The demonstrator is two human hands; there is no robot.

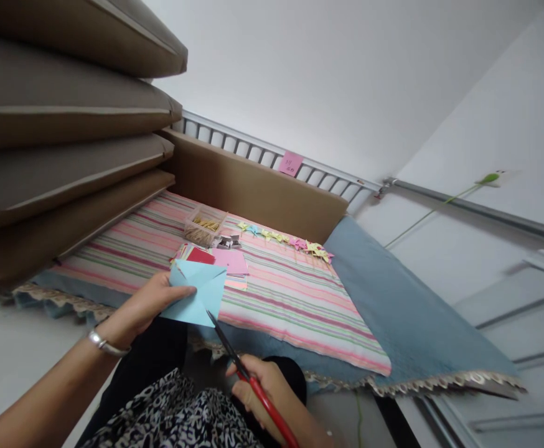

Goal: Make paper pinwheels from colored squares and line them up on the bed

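Centrally, a thin, square sheet of light blue paper (209,287) is held above the near edge of a striped cloth, its surface smooth and matte, with slits running inward from its 2 upper corners. By the left hand (154,298), the sheet is pinched at its left side, thumb flat on top and fingers beneath. A rounded silver bracelet (106,343) is worn on that wrist. By the right hand (277,384), a pair of scissors (229,350) is gripped, fingers wrapped around the glossy red handles; the slim, dark blades are pointed at the sheet's lower edge. Whether paper is touched by the tips cannot be told.

Beyond the sheet, the striped cloth (281,305) is laid over a blue cover (393,298) trimmed with scalloped lace. On the stripes, pink and red papers (229,261) are piled just behind the sheet. Near them are set small, shiny metal pieces (226,242) and a clear plastic box (200,226), in which thin sticks and golden pieces are kept in 2 compartments. Farther right, pointed paper pinwheels (299,244) in yellow, pink and blue are lined up along a brown panel (248,186). At left, thick, piped cushions (66,93) are stacked.
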